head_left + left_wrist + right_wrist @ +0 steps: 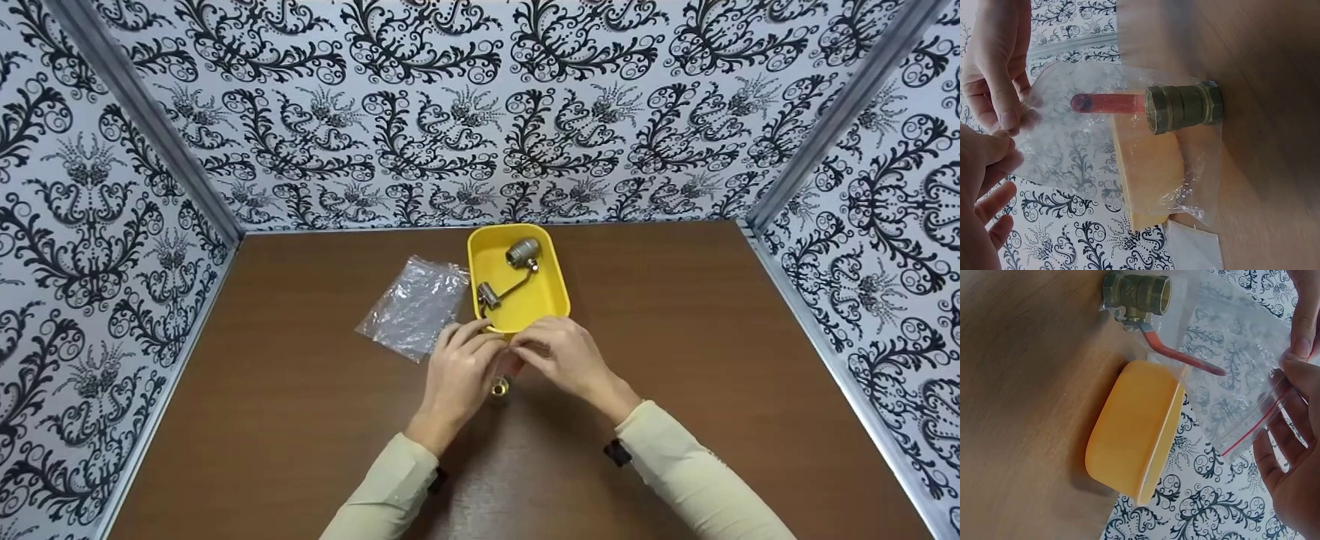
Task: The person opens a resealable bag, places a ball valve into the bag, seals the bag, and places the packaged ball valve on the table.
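Observation:
Upright between my hands is a clear zip bag (1235,391) with a red strip along its mouth. A brass ball valve (1185,107) with a red lever handle (1185,360) sits inside, at the bottom of the bag, close to the table. In the left wrist view my left hand (979,191) pinches the bag's top edge, thumb against finger. Right beside it my right hand (1002,62) pinches the same edge, and the fingertips of both meet there. From above, the hands (461,371) partly hide the bag, though the valve's round opening (500,387) shows below them.
Just beyond the hands stands a yellow plastic bin (561,300) holding a grey metal cylinder-like fitting (523,253) and a smaller metal piece (489,295) on a bent rod. Another clear plastic bag (416,307) lies flat to its left. Patterned walls (480,112) enclose the brown table (315,420).

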{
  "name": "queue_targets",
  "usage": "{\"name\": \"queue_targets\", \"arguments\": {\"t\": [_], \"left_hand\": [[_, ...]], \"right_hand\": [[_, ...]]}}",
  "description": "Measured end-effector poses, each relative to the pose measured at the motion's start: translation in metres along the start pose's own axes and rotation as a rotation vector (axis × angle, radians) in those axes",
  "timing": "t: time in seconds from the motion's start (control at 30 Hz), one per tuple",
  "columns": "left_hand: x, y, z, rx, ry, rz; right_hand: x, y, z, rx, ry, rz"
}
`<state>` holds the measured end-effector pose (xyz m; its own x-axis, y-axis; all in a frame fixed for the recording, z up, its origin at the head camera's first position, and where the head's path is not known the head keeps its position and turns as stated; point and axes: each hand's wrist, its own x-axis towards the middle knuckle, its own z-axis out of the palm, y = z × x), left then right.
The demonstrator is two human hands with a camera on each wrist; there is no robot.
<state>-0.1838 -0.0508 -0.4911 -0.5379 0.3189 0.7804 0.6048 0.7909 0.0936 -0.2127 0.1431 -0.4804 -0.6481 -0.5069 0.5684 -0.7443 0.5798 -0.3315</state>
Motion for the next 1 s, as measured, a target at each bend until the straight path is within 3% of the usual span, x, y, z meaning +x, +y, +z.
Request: {"name": "queue_targets", "arguments": {"t": [0.2,0.4,0.6,0.83,1.0], "left_hand": [[-0.0015,-0.0001,-0.0006,-0.009,-0.013,-0.036],[0.0,0.0018,0.0016,0.016,-0.046,-0.078],[-0.0005,0.0014,0.0045,0.011,-0.028,-0.053],[0.0,0.0012,0.0055,-0.018,0.01,-0.048],[0.0001,0.0012,0.005,-0.018,-0.002,-0.064]], "right_hand": [[0.0,-0.0003,0.0018,-0.006,-0.007,0.044],[-0.0001,-0.003,0.004,-0.055,0.015,0.021],[0.0,-0.005,0.0038,-0.052,-0.002,0.031],[-0.0018,-0.0028,0.0019,-0.055,-0.027,0.1],[-0.0021,-0.0027,0.002,-0.088,0.0,0.066]]}}
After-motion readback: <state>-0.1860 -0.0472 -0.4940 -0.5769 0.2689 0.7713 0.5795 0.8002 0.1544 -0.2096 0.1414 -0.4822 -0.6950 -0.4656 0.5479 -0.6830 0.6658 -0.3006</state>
